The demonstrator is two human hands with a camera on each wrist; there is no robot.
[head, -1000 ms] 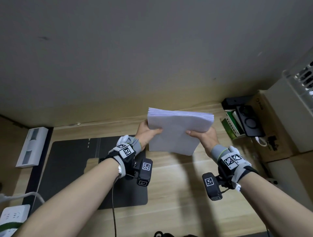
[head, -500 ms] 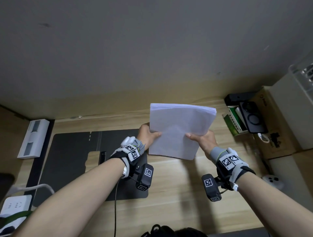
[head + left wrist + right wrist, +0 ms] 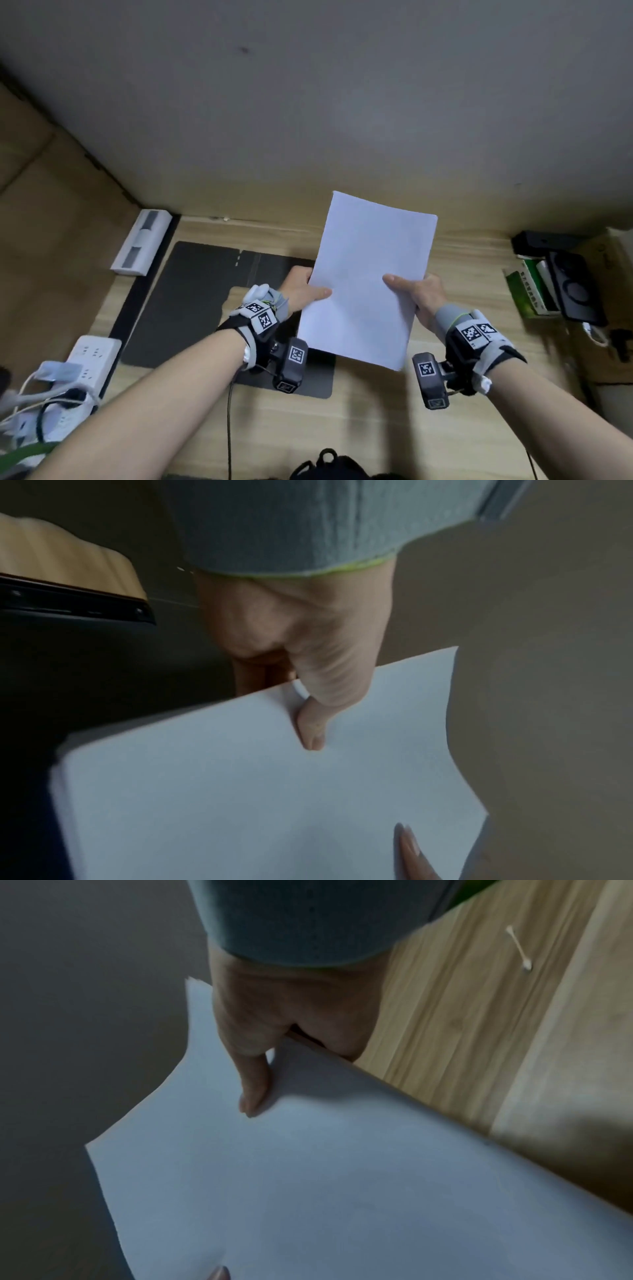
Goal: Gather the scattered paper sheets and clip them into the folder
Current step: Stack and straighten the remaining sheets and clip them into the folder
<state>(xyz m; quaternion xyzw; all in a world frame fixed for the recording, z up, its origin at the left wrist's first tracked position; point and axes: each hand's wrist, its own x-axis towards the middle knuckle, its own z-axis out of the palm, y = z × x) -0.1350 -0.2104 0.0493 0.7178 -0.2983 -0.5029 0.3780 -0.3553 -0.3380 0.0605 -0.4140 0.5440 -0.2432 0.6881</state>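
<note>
Above the desk (image 3: 359,421), paper stack (image 3: 368,277) now raised upright, face toward camera; left hand (image 3: 301,291), right hand (image 3: 423,296) still pinching its sides

The stack of white paper sheets (image 3: 368,277) is held up above the wooden desk, its blank face turned toward the head camera, long side running up and slightly tilted to the right; its edges look squared together, and the top corners bow a little in the wrist views; the folder (image 3: 191,291) is a dark, flat cover lying opened out on the desk to the left of and below the sheets, its black clip bar (image 3: 73,605) showing in the left wrist view.
</note>
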